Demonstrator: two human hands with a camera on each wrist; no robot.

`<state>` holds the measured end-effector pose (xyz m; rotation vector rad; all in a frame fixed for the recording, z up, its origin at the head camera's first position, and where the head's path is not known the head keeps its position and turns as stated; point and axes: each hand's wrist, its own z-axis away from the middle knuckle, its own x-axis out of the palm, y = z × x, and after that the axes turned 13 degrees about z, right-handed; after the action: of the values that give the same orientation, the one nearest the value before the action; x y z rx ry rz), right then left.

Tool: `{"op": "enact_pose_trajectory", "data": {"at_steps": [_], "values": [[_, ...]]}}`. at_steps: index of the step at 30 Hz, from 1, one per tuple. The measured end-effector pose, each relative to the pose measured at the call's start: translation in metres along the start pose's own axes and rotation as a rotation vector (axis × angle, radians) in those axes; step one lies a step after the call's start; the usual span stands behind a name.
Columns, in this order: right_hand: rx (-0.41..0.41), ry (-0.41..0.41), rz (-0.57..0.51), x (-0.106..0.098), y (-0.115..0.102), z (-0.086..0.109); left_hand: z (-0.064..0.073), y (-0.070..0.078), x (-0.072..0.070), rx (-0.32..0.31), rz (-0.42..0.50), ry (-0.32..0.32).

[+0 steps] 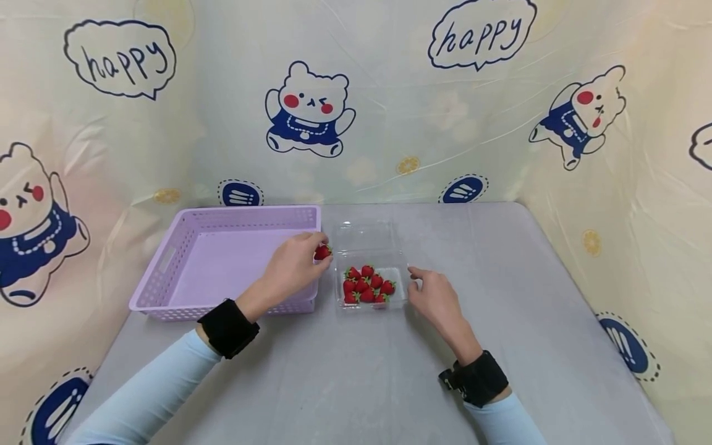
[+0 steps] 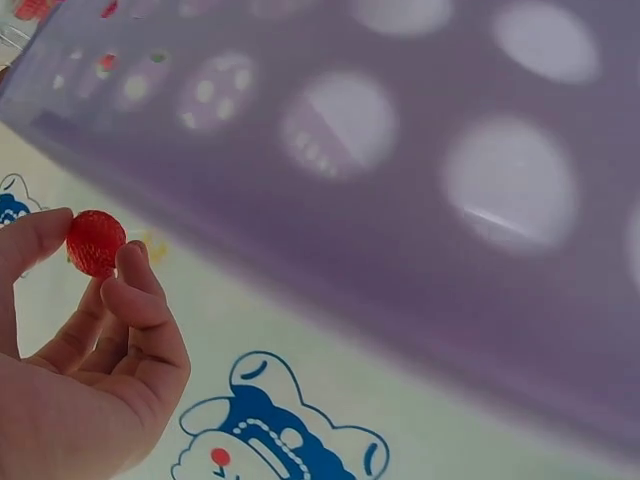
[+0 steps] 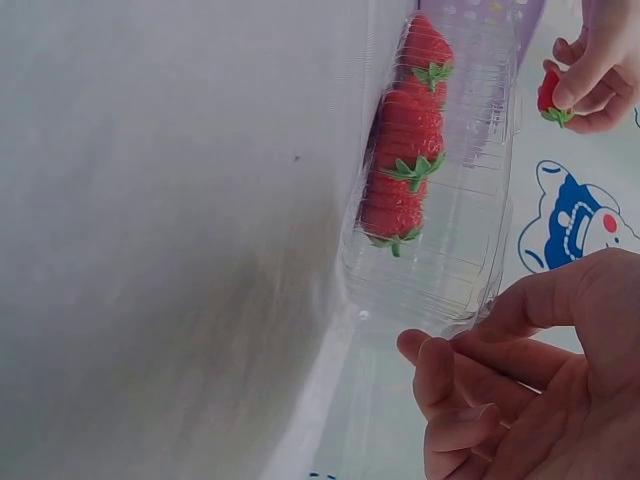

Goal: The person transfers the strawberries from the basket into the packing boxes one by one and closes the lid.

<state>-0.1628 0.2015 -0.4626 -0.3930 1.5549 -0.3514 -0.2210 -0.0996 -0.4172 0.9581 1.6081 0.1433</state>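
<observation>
Between its thumb and fingertips, my left hand (image 1: 295, 262) pinches a red strawberry (image 2: 96, 243), held up at the right rim of the lilac basket (image 1: 222, 213). Just to the right stands a clear plastic clamshell box (image 1: 402, 290), its lid (image 1: 364, 235) folded back away from me. Several strawberries (image 3: 400, 170) with green leaves lie in the box's near part. My right hand (image 1: 436, 296) is at the right side of the box, its thumb and forefinger pinching the rim near a corner in the right wrist view.
The lilac basket, with perforated walls, takes up the table's left side; its visible floor is bare. A grey cloth (image 1: 356, 371) covers the table. Behind and at both sides hangs a printed curtain (image 1: 389, 123) with bears and "happy" bubbles.
</observation>
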Motion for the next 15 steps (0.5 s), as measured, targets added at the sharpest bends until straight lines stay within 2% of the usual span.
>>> {"op": "enact_pose_trajectory", "data": {"at_steps": [15], "values": [[-0.001, -0.002, -0.004, 0.0, 0.001, -0.001, -0.003, 0.02, 0.025, 0.037, 0.018, -0.008]]}}
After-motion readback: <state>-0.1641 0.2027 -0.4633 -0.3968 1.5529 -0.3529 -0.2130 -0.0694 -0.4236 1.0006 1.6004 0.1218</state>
